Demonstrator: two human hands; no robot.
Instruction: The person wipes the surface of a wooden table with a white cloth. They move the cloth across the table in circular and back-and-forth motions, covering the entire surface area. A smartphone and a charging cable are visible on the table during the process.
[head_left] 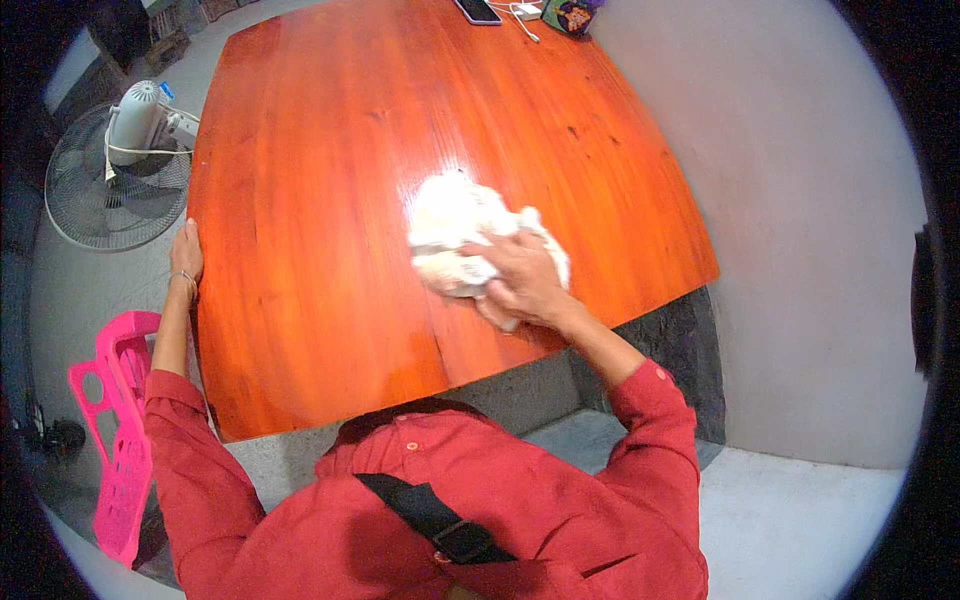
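Observation:
A crumpled white cloth [455, 215] lies on the glossy orange-brown wooden table [320, 150], right of its middle. My right hand [525, 275] presses down on the cloth with bent fingers gathering its near part. The hand is slightly smeared, and the cloth partly hides the fingertips. At the table's left edge, my left hand [187, 250] grips the side of the top, some of its fingers out of sight. A thin bracelet circles that wrist.
A grey standing fan [130, 150] is left of the table, with a pink plastic chair [125, 440] nearer to me. At the far edge lie a phone [478, 11], a white cable [525, 22] and a dark box-like thing [570, 16]. A pale wall [800, 220] borders the right side.

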